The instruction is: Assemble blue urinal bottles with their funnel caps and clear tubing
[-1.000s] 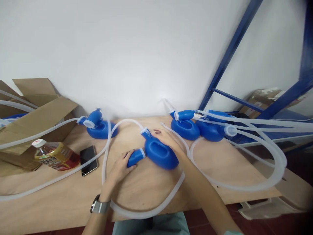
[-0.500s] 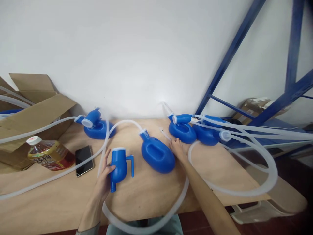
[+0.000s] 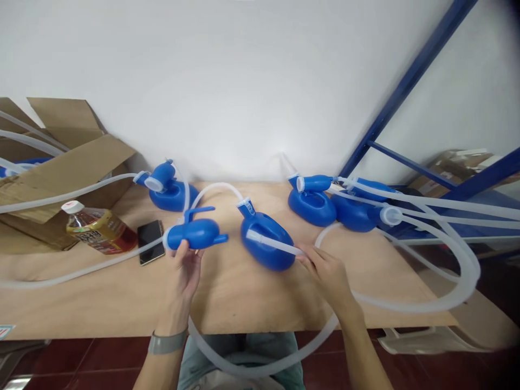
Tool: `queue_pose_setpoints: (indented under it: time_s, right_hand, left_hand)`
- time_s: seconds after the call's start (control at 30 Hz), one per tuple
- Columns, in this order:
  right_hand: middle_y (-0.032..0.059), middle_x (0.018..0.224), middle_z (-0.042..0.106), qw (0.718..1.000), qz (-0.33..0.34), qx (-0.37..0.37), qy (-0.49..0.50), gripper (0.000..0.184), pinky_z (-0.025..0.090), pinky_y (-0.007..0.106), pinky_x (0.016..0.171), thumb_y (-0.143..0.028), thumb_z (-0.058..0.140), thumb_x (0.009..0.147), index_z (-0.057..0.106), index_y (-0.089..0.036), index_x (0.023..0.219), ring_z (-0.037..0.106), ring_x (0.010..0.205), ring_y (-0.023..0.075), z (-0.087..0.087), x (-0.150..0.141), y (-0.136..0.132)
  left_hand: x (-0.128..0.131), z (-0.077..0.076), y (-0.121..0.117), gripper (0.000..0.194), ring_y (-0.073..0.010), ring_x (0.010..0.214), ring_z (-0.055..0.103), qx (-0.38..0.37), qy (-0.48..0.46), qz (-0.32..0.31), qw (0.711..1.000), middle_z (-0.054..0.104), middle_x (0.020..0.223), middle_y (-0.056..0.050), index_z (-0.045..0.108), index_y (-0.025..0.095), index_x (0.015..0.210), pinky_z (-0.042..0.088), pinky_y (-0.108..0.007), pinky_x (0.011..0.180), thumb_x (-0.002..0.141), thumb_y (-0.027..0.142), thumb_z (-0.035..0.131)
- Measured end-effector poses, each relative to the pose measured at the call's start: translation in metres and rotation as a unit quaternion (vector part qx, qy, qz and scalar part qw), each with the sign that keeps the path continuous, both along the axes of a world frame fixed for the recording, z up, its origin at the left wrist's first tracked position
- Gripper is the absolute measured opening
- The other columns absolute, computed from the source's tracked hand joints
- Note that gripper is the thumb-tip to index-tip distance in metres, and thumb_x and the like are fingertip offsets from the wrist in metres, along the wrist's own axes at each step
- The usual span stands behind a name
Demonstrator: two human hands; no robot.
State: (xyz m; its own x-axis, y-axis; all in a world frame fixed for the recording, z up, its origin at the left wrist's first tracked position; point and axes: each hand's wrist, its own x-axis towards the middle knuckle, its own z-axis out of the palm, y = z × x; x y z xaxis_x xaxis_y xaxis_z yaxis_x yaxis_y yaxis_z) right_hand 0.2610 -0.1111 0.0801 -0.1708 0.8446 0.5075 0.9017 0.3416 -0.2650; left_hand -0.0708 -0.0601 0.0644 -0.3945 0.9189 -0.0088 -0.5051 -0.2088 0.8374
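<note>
The tabletop [image 3: 252, 311] carries the work, with the blue bottle [image 3: 268, 226] lying at its middle, neck to the far left, between the two hands and apart from the similar bottles farther off to left and right. The bottle is in much the same place as half a second ago. The blue cup [image 3: 194, 234] is changed: then upright, it is now tipped on its side above the tabletop, white rim to the left, spout to the right, handle on the far side. The translucent tube [image 3: 276, 245] is changed also: its free end, then beyond the bottle, is now raised in front of it and directed left. In my judgement, the two openings are being brought into line; they remain apart and unconnected. Both forearms reach in from the near edge, the left rising fairly straight, the right slanting inward. The left hand [image 3: 187, 266] supports the cup from the near side, fingers grasping its body, thumb on the wall. The right hand [image 3: 327, 271] is palm-down, fingers pinching the tube behind its free end.
</note>
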Motion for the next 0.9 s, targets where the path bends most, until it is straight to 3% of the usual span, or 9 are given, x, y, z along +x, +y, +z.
queue_pose_setpoints:
  time_s: [0.07, 0.2, 0.43, 0.53, 0.7, 0.8, 0.9]
  right_hand:
    - [0.0099, 0.1, 0.083, 1.0, 0.005, 0.026, -0.015, 0.048, 0.052, 0.031, 0.063, -0.049, 0.037, 0.111, 0.078, -0.022, 0.111, 0.078, 0.077, 0.0231, 0.004, -0.003, 0.0]
    - [0.0089, 0.1, 0.083, 0.998, 0.032, 0.047, -0.035, 0.046, 0.052, 0.03, 0.066, -0.046, 0.039, 0.112, 0.077, -0.02, 0.112, 0.077, 0.079, 0.0214, 0.012, -0.004, 0.009]
    - [0.0078, 0.097, 0.081, 0.993, 0.052, 0.085, -0.066, 0.041, 0.049, 0.03, 0.069, -0.042, 0.041, 0.112, 0.075, -0.019, 0.115, 0.073, 0.078, 0.0204, 0.014, -0.01, 0.023]
    - [0.0082, 0.1, 0.079, 0.992, 0.056, 0.09, -0.07, 0.042, 0.048, 0.03, 0.069, -0.036, 0.035, 0.114, 0.072, -0.019, 0.121, 0.072, 0.081, 0.0206, 0.026, -0.018, 0.031]
    - [0.005, 0.091, 0.071, 0.983, 0.058, 0.139, -0.104, 0.043, 0.043, 0.029, 0.064, -0.047, 0.043, 0.111, 0.066, -0.023, 0.139, 0.065, 0.074, 0.0183, 0.07, -0.034, 0.055]
    - [0.0033, 0.087, 0.069, 0.972, 0.028, 0.204, -0.113, 0.035, 0.041, 0.03, 0.067, -0.038, 0.049, 0.11, 0.067, -0.027, 0.138, 0.06, 0.071, 0.0174, 0.096, -0.042, 0.074]
    - [0.0046, 0.096, 0.072, 0.97, 0.025, 0.228, -0.082, 0.03, 0.042, 0.035, 0.084, -0.026, 0.046, 0.11, 0.067, -0.026, 0.131, 0.063, 0.083, 0.0197, 0.109, -0.051, 0.092]
  left_hand:
    - [0.012, 0.01, 0.006, 0.057, -0.0249, 0.115, 0.071, 0.023, 0.026, 0.016, 0.999, 0.074, 0.127, -0.005, 0.068, 0.032, 0.122, 0.063, -0.036, 0.09, 0.072, 0.044, 0.092]
    - [0.024, 0.022, 0.014, 0.066, -0.0248, 0.112, 0.072, 0.048, 0.05, 0.025, 0.997, 0.074, 0.125, -0.007, 0.066, 0.032, 0.126, 0.064, -0.036, 0.088, 0.067, 0.04, 0.095]
    - [0.017, 0.024, 0.008, 0.067, -0.0224, 0.098, 0.073, 0.042, 0.069, 0.023, 0.996, 0.076, 0.113, -0.007, 0.068, 0.026, 0.122, 0.064, -0.036, 0.084, 0.064, 0.041, 0.096]
    - [0.013, 0.031, 0.012, 0.067, -0.0195, 0.092, 0.072, 0.048, 0.073, 0.026, 0.996, 0.074, 0.108, -0.005, 0.067, 0.026, 0.119, 0.064, -0.032, 0.08, 0.061, 0.038, 0.098]
    - [0.003, 0.066, 0.041, 0.07, -0.0172, 0.085, 0.07, 0.111, 0.09, 0.05, 0.988, 0.069, 0.099, 0.0, 0.063, 0.025, 0.112, 0.063, -0.029, 0.074, 0.054, 0.037, 0.1]
    - [-0.003, 0.095, 0.059, 0.072, -0.0162, 0.088, 0.068, 0.187, 0.116, 0.067, 0.973, 0.067, 0.105, 0.001, 0.062, 0.027, 0.115, 0.062, -0.027, 0.075, 0.054, 0.035, 0.101]
    - [-0.007, 0.113, 0.069, 0.078, -0.0149, 0.093, 0.065, 0.237, 0.148, 0.073, 0.957, 0.064, 0.116, 0.002, 0.062, 0.032, 0.122, 0.06, -0.022, 0.076, 0.054, 0.034, 0.101]
